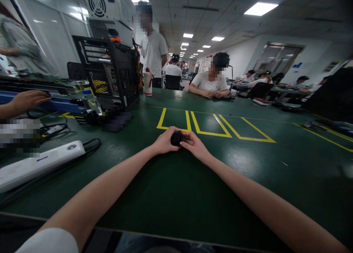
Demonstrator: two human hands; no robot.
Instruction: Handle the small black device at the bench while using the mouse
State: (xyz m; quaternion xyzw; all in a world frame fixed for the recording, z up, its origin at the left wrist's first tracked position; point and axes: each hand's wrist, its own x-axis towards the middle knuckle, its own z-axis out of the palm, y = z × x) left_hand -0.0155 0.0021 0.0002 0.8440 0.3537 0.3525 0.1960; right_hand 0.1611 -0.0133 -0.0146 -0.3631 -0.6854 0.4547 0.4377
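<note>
A black object (175,138) is being held by the left hand (164,141) and pinched by the right hand (195,144); handling is seemingly being done, not yet finished.

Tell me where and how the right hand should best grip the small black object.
Likely best: pinch the small black object by its right edge, from the right, where the right hand meets it. The left hand curls around its left side, and its small size suits a pinch. Finer detail is too dark.
</note>
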